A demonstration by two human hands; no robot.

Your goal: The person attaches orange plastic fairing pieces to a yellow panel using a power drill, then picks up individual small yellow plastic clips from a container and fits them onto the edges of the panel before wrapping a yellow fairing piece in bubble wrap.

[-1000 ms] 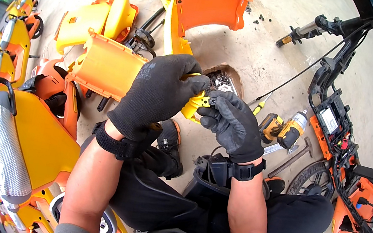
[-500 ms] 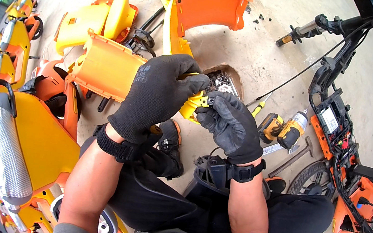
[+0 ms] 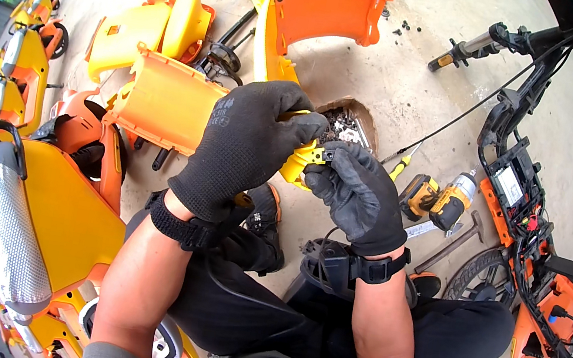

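My left hand point(image 3: 247, 143), in a black knit glove, is closed around a small yellow plastic part point(image 3: 295, 167) held above my lap. From the other side my right hand point(image 3: 362, 198), gloved in black too, pinches a small black clip point(image 3: 328, 155) at the part's holed edge. The clip touches the yellow edge; my fingertips hide some of it, so whether it is fully seated cannot be told. Just beyond my fingers lies a carton point(image 3: 368, 121) with small screws and bits inside.
Yellow-orange body panels point(image 3: 167, 104) lie ahead and left, with a curved orange one point(image 3: 328, 13) beyond. A cordless drill point(image 3: 451, 201), screwdriver point(image 3: 399, 168) and hammer point(image 3: 452, 243) rest at right, near a stripped scooter frame point(image 3: 508, 177). A yellow scooter point(image 3: 63, 218) stands close at left.
The view has shifted slightly. Both hands keep the same grip on the yellow part and the black clip.
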